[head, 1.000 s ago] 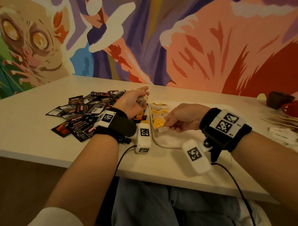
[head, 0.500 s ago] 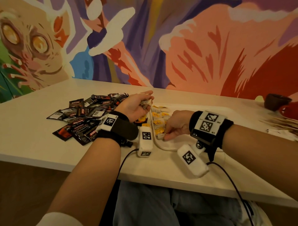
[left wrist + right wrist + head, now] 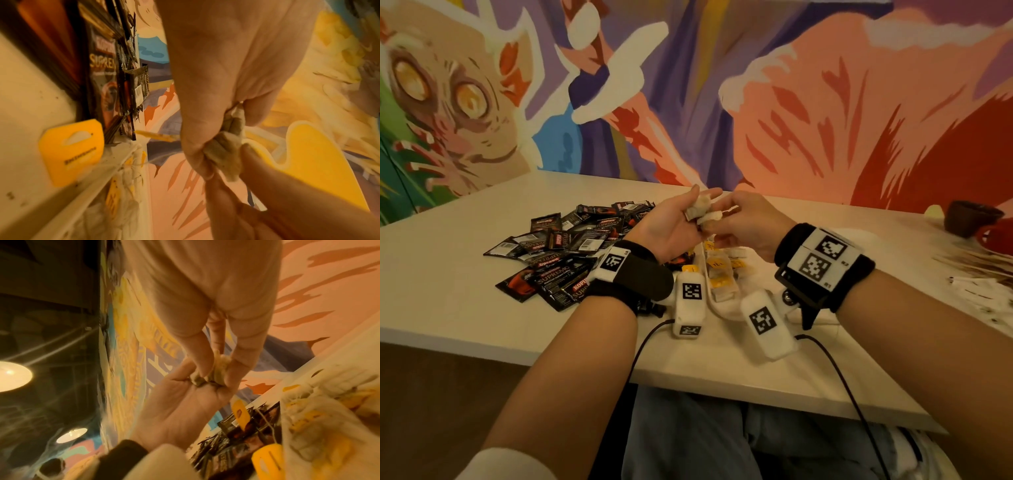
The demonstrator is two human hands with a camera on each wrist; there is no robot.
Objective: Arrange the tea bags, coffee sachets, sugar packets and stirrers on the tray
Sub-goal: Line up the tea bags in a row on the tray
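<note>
Both hands rose, met | left hand [image 3: 674, 226], right hand [image 3: 750, 226] fingers pinch tea bags [image 3: 224, 146] | right-wrist view: lamps [image 3: 12, 376]

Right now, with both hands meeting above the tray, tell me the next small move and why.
Probably the right hand should draw one tea bag out of the left hand and lay it beside the row of tea bags already on the tray. Its fingers already pinch the small bunch the left hand holds, and the coffee sachets lie unsorted.

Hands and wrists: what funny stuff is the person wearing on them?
Each wrist wears a black band: left band, right band. White tags with black square codes sit on them. A white camera block with a black cable hangs below each. A white sleeve cuff shows.
</note>
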